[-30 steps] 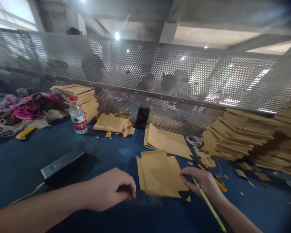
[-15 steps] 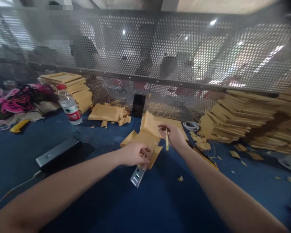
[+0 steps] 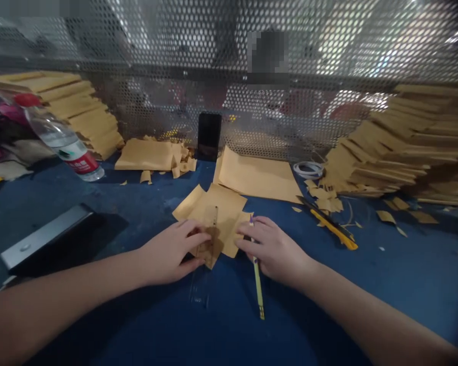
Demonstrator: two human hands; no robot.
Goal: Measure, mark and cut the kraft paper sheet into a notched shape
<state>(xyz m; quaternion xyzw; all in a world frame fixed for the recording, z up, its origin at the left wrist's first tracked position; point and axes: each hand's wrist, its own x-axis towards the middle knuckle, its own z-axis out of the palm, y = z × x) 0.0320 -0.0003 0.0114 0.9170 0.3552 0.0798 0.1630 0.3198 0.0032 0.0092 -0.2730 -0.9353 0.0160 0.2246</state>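
Note:
An unfolded brown paper piece (image 3: 227, 203) with flaps lies on the blue table in front of me. A clear ruler (image 3: 200, 287) lies over its lower left part, reaching onto the cloth. My left hand (image 3: 185, 249) grips the ruler's edge between thumb and fingers. A pale yellow pencil (image 3: 258, 284) is held between the fingers of my right hand (image 3: 269, 246), its purple end pointing away from me. Fingertips of that hand touch the paper's right flap.
Stacked brown envelopes stand left (image 3: 84, 112) and right (image 3: 397, 147). Around lie a water bottle (image 3: 76, 157), an upright phone (image 3: 209, 136), a silver-topped box (image 3: 48, 236), flat brown sheets (image 3: 259, 175), a yellow-handled cutting tool (image 3: 334, 229), a white coil (image 3: 308, 170) and paper scraps.
The view has tilted down and come closer. My left hand has laid the ruler onto the paper. My right hand has moved down toward the right flap, its pencil now turned with the purple end away.

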